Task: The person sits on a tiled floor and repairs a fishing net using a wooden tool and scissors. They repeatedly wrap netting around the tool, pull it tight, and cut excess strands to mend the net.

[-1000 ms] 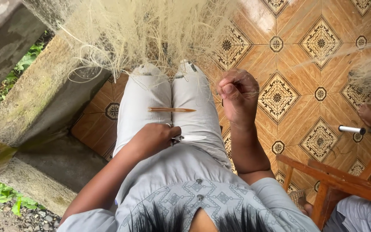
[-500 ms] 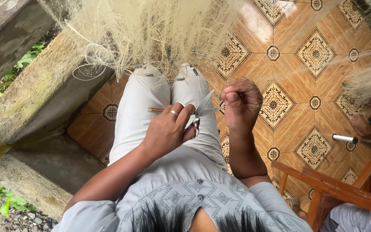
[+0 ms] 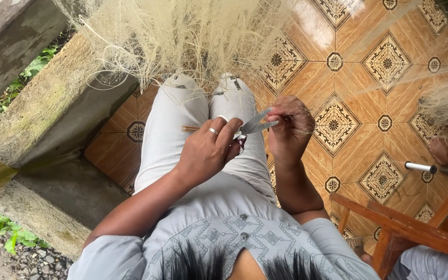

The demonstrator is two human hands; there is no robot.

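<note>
Your left hand is closed on small scissors. The blades are open and point to the right, at your right hand. That hand pinches thin, pale fibers between its fingertips, right at the blade tips. So the hands are close together over your lap, with the left one just beside the fibers. The scissors lie almost flat, left to right. More fibers hang in a big pale bunch above your knees. A thin stick lies across your left leg.

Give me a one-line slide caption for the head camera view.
Seated person's left hand holds open scissors toward pale fibres pinched in right hand.
</note>
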